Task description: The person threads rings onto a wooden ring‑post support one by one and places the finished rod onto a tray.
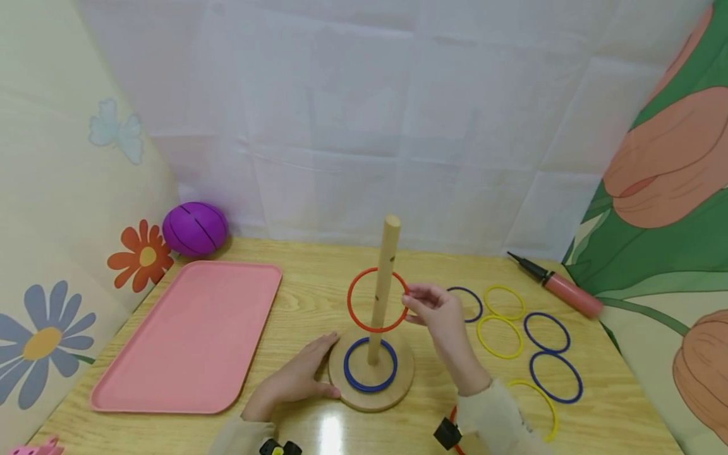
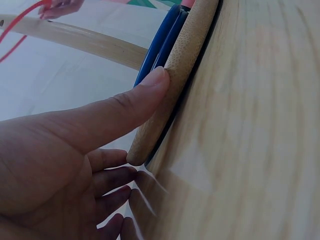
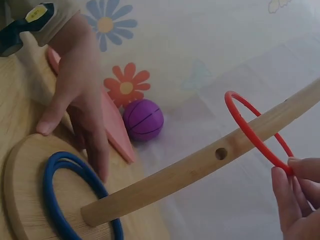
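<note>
A wooden post (image 1: 388,259) stands upright on a round wooden base (image 1: 402,379). Two blue rings (image 1: 371,388) lie stacked on the base around the post's foot. Higher up, a red ring (image 1: 376,330) encircles the post and is held by its right side. My right hand (image 1: 443,316) pinches that ring between thumb and fingers. At the base's left edge rests my left hand (image 1: 298,379), its thumb (image 2: 127,102) touching the rim in the left wrist view. Its other fingers reach along the far side of the base, spread and fairly straight.
Blue and yellow rings (image 1: 500,337) lie on the right, with a red ring (image 1: 453,414) partly under the right sleeve. Behind them is a hand pump (image 1: 569,294). A pink tray (image 1: 188,341) lies at left, a purple ball (image 1: 195,229) behind it. Fabric walls surround the table.
</note>
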`<state>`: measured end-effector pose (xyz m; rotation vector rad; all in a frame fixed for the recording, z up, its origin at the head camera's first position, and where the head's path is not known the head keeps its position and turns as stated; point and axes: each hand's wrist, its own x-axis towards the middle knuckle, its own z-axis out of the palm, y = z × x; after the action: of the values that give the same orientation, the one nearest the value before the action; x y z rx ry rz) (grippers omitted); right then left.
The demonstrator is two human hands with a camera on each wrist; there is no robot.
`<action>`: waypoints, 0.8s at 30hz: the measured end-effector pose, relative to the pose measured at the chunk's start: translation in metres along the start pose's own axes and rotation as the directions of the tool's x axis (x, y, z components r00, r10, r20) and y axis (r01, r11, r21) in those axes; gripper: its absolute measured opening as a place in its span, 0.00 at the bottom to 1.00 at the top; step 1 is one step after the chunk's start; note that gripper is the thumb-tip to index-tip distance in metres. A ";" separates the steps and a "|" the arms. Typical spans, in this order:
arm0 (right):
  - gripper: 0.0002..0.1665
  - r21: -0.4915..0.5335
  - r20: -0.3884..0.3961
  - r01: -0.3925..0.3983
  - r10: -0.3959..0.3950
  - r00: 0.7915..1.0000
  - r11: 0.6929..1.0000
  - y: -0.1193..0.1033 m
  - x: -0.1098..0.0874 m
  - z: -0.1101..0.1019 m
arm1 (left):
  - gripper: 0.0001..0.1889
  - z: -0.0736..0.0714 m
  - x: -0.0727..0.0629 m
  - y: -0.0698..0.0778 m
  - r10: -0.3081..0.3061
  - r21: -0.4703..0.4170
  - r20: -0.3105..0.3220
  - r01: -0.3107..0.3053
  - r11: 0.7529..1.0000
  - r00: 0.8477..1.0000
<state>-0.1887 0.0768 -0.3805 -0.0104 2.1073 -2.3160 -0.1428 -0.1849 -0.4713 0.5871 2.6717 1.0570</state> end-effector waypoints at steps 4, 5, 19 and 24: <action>0.14 -0.051 0.030 -0.032 0.034 0.999 0.998 0.015 0.000 0.001 | 0.55 -0.001 -0.001 0.001 0.008 0.004 -0.003 -0.008 1.000 1.000; 0.14 -0.062 0.037 -0.037 0.040 0.999 0.997 0.018 0.000 0.001 | 0.55 -0.001 -0.001 0.002 0.010 0.003 -0.004 -0.010 1.000 1.000; 0.13 -0.285 0.200 -0.062 0.122 0.972 0.957 0.057 0.002 -0.003 | 0.54 -0.002 -0.002 0.004 0.008 0.006 -0.007 -0.008 1.000 1.000; 0.12 -0.372 0.262 -0.042 0.148 0.954 0.927 0.064 0.002 -0.005 | 0.54 -0.001 -0.001 0.003 -0.002 0.001 -0.005 0.002 1.000 1.000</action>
<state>-0.1904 0.0753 -0.4447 -0.2252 2.2825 -1.7171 -0.1417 -0.1839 -0.4679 0.5830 2.6765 1.0574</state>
